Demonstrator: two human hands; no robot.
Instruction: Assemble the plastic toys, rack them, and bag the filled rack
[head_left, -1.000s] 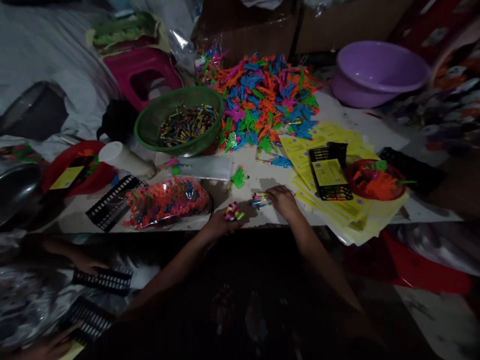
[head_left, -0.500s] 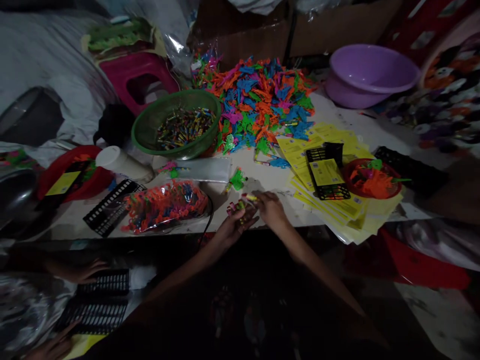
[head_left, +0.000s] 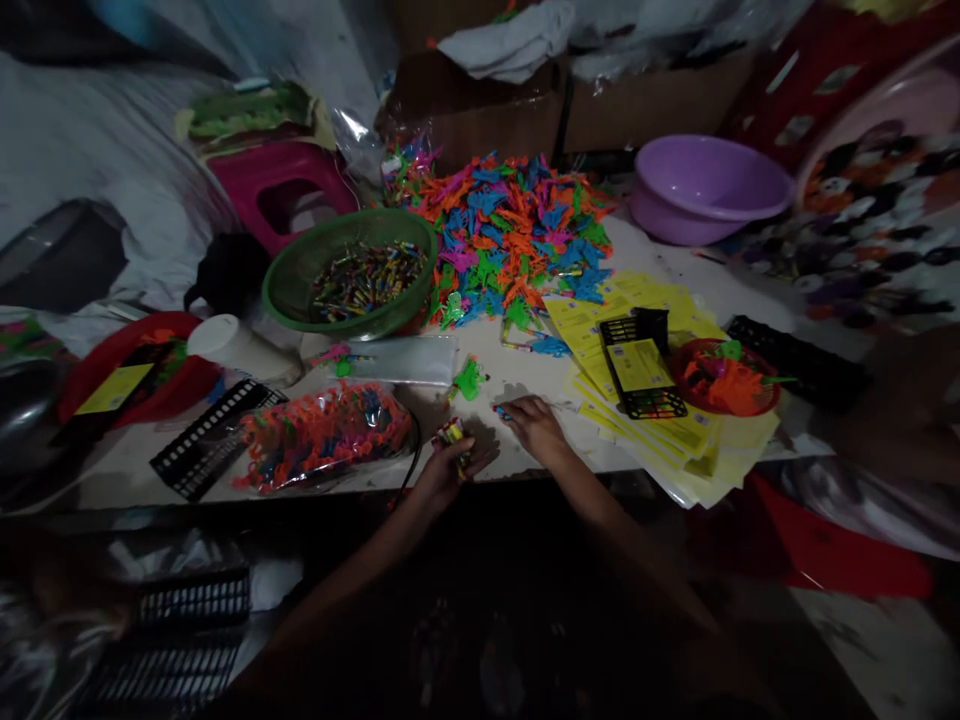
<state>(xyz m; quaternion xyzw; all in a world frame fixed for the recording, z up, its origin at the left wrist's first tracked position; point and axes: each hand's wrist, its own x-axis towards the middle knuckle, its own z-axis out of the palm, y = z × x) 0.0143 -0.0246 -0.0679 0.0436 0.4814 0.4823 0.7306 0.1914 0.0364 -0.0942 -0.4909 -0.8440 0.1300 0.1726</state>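
Yellow-and-reddish sticks [head_left: 452, 434] bunched in the half-curled left hand [head_left: 442, 468]. At their two o'clock, the nearly closed right hand [head_left: 538, 430] pinched a bluish stick [head_left: 502, 412].

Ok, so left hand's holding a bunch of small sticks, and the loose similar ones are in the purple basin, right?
Not quite: the head view shows the loose sticks in the green basin, not the purple one. The rest is right: the left hand holds a bunch of small sticks.
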